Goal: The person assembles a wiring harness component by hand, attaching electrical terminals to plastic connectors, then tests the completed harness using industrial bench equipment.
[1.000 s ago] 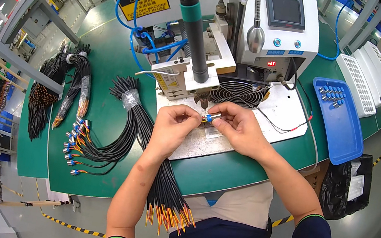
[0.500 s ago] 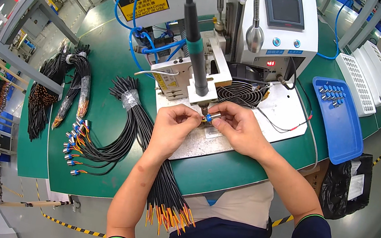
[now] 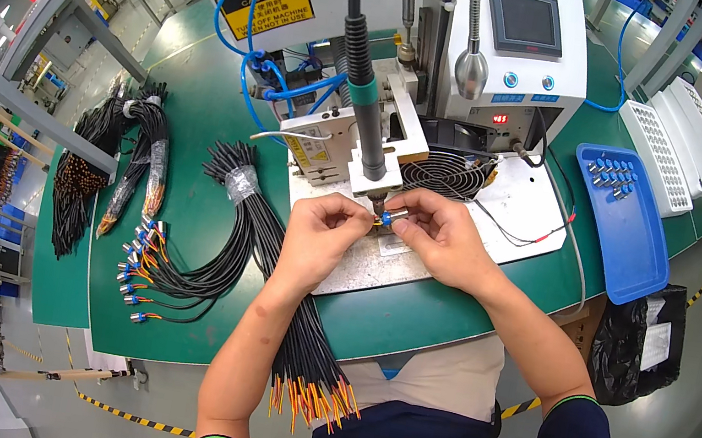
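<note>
Under the tip of a soldering machine's iron, both my hands meet at a small blue-and-silver round connector. My right hand pinches the connector between thumb and fingertips. My left hand is closed in a pinch just left of it, on a thin yellow-orange wire that leads to the connector. Fingers partly hide the joint between wire and connector. A bundle of black cables with bare orange-and-yellow ends passes beneath my left forearm. Several of its cables end in connectors on the green table.
The white machine carries a small screen, a fan grille and a metal base plate. To the right lies a blue tray with several connectors, beside white perforated racks. More cable bundles lie at the left.
Both hands keep nearly the same place and grip. The black sleeve above the iron, smeared half a second ago, now looks sharp and ridged.
</note>
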Demonstrator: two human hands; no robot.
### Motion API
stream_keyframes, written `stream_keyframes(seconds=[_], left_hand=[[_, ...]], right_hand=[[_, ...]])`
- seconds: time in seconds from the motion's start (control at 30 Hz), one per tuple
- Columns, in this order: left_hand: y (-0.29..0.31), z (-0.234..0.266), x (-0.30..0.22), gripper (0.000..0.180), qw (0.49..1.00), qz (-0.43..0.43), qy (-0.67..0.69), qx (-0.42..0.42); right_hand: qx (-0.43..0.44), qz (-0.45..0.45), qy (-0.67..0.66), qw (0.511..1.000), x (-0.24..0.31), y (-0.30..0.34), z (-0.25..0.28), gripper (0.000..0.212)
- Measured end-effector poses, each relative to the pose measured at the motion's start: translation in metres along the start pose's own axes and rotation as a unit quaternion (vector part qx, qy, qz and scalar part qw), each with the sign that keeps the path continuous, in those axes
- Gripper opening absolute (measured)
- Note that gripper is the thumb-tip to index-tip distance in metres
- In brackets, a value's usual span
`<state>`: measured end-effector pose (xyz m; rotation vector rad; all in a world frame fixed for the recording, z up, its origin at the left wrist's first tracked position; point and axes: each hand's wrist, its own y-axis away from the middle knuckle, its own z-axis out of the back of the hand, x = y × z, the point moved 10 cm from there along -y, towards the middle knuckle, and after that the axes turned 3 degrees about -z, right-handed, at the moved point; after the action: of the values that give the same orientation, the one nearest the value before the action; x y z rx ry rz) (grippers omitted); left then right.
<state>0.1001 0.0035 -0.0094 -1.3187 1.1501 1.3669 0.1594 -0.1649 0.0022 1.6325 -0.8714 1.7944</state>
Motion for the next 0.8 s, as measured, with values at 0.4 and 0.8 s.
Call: stream_keyframes(seconds=[0.4,0.8], left_hand=[[-0.0005,0.0004,0.0009,0.014,1.000,-0.005,-0.001,0.000],[0.0001,-0.0003,-0.0020,0.013,1.000,-0.007,-0.004,-0.002]], right_hand=[[0.033,-0.040,0.033,0.998,-0.0066,0.0002,-0.0023,0.027],[0.031,-0.040,0.025,0.998,-0.0078,0.0005,-0.0024,0.027]])
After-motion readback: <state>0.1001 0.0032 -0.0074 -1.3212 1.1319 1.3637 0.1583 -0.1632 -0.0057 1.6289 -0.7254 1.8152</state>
